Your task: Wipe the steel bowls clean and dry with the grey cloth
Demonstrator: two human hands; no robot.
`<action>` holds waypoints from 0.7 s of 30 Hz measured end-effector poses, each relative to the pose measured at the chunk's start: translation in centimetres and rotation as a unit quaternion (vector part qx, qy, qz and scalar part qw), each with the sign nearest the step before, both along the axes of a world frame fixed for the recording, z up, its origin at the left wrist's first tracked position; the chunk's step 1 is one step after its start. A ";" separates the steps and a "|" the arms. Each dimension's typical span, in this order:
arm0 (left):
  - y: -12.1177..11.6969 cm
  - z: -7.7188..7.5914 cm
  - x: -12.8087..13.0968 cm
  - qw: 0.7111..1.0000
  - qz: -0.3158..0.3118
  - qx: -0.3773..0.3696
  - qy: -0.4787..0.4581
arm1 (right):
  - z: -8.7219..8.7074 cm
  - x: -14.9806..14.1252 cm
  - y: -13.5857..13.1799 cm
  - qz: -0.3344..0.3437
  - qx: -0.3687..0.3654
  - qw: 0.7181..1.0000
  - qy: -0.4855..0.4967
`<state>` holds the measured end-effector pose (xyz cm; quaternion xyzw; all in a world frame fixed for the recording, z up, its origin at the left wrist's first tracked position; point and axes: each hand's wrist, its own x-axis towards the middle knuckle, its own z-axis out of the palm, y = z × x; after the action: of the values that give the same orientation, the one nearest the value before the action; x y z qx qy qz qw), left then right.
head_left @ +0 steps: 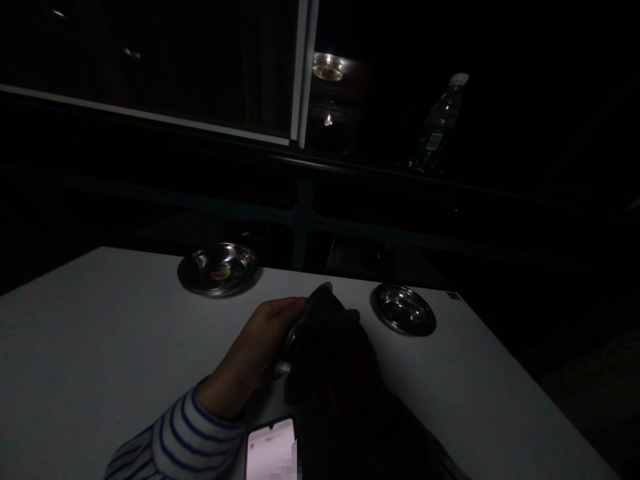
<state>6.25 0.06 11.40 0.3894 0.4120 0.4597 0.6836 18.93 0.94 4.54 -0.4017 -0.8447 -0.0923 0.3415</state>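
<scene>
My left hand (263, 343), in a blue-and-white striped sleeve, is closed round the edge of a shiny steel plate (285, 363), most of which is covered. Over the plate lies a dark grey cloth (325, 303). My right hand (340, 373) is in deep shadow against the cloth and appears closed on it; its fingers are hardly visible. Beyond the left hand, steel plates (200, 272), seemingly stacked, bear a yellow-and-red sticker. Another steel dish (403, 310) rests beyond my right hand.
A lit phone (270, 450) lies on the white table (100, 347) near my left forearm. Past the table's far edge, a clear bottle (440, 123) with a white cap stands by a window frame (303, 73). The surroundings are very dark.
</scene>
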 end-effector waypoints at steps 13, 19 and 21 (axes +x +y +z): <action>-0.3 -0.4 0.0 0.996 -0.050 0.042 0.058 | 4.2 4.1 -0.2 -0.052 -0.050 0.996 0.059; -0.1 -0.2 0.2 0.998 -0.043 0.025 0.031 | 3.5 3.2 -0.3 -0.023 -0.052 0.998 0.033; -0.1 -0.2 0.2 0.999 -0.036 0.016 0.014 | 2.7 2.5 -0.2 0.000 -0.042 0.999 -0.003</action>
<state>6.50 -0.04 11.24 0.4211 0.4002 0.4360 0.6873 21.45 0.72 7.21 -0.4158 -0.8486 -0.0579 0.3221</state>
